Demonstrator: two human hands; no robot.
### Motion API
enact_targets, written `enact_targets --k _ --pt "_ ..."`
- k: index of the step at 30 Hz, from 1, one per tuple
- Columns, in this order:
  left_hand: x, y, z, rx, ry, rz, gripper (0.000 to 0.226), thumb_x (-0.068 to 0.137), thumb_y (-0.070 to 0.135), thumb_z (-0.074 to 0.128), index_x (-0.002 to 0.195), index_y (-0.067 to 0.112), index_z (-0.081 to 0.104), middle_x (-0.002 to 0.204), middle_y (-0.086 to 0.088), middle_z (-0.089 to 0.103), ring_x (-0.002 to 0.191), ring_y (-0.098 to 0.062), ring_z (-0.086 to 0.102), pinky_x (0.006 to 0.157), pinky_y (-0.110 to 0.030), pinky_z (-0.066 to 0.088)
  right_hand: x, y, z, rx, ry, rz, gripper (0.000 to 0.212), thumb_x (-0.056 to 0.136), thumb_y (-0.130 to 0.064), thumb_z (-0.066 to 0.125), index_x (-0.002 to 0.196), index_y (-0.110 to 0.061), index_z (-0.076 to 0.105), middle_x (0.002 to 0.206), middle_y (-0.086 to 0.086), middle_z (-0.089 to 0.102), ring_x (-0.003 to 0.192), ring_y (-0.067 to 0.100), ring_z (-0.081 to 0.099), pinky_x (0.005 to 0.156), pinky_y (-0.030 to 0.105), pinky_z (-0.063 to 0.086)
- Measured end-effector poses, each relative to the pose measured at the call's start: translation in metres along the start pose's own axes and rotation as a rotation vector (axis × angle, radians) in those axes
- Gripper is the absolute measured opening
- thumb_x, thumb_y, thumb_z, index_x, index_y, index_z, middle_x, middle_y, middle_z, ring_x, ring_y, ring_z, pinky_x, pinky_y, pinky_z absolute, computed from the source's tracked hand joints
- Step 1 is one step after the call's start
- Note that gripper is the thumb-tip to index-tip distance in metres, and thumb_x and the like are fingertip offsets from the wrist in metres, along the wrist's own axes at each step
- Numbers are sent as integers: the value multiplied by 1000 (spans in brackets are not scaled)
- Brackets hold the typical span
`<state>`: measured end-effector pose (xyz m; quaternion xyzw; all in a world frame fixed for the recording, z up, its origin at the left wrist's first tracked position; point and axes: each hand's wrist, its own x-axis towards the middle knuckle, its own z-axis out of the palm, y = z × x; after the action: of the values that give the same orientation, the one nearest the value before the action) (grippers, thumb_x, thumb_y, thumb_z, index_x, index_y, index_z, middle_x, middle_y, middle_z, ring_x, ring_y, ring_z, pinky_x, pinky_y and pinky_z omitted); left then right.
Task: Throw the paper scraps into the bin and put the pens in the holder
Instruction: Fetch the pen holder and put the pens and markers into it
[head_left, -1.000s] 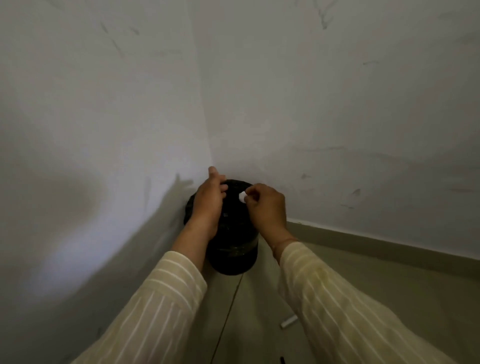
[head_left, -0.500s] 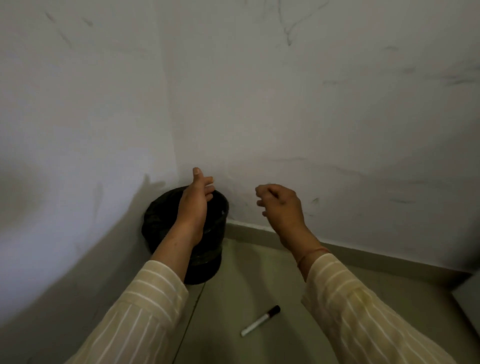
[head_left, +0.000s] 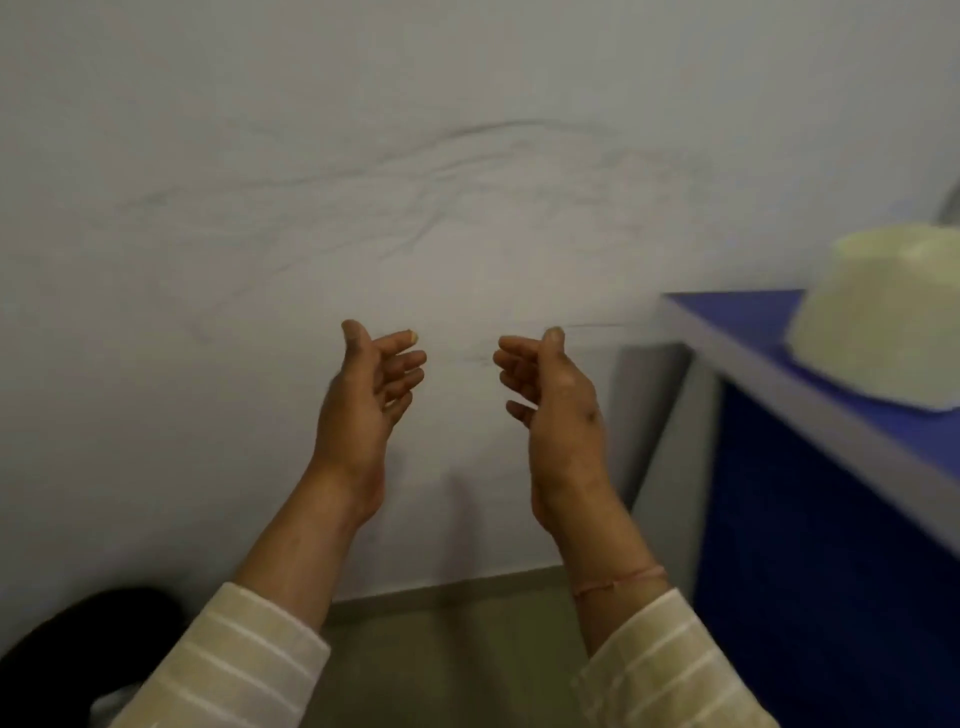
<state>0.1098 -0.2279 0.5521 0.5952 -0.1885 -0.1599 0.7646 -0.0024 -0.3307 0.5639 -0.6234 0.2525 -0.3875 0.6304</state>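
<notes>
Both hands hang empty in mid-air before a pale, scuffed plaster wall (head_left: 363, 182). On the left hand (head_left: 363, 410) the palm faces inward and the fingers are spread and loosely curled, holding nothing. The right hand (head_left: 556, 410) mirrors it, thumb up and fingers slack and parted; a thin red thread (head_left: 618, 582) circles its wrist. Cream sleeves with white stripes (head_left: 234, 665) cover both forearms.

At about 8 o'clock from the hands, in the lower left corner, sits the bin (head_left: 78, 639), a rounded black shape, blurred, with a glimpse of something white at its lower edge. At 3 o'clock stands a blue tabletop (head_left: 737, 317) with a grey edge band, carrying a soft-looking pale yellow rounded object (head_left: 878, 322), too blurred to identify. Greenish-grey floor (head_left: 457, 665) meets the wall along a grey skirting strip.
</notes>
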Motion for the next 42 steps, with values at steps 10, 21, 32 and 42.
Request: enact_targets --k 10,21,32,42 --pt "-19 93 280 -24 -337 -90 69 103 69 21 139 29 64 132 5 71 121 -11 67 108 -38 50 27 -187 -243 -239 856 -467 51 109 -43 30 118 -21 75 121 -8 74 118 4 64 92 3 39" --pt "-36 67 323 -32 -371 -283 74 95 82 24 137 36 63 124 2 76 112 -21 73 93 -44 60 58 -142 -243 -10 441 171 61 98 -73 30 136 -36 61 123 -5 72 104 11 71 60 14 55" --pt "-63 -2 40 -62 -5 -75 66 104 65 15 141 35 61 132 3 72 119 -20 71 91 -45 60 -44 9 -34 101 -1 63 46 110 -47 27 142 -33 57 132 -3 70 121 19 68 102 48 57" --pt "-152 -300 -173 -76 289 -456 75 102 70 17 136 26 67 131 -5 73 125 -29 67 110 -61 47 -181 338 29 22 -71 448 54 98 -62 41 131 -28 68 131 2 72 123 28 67 106 62 51"
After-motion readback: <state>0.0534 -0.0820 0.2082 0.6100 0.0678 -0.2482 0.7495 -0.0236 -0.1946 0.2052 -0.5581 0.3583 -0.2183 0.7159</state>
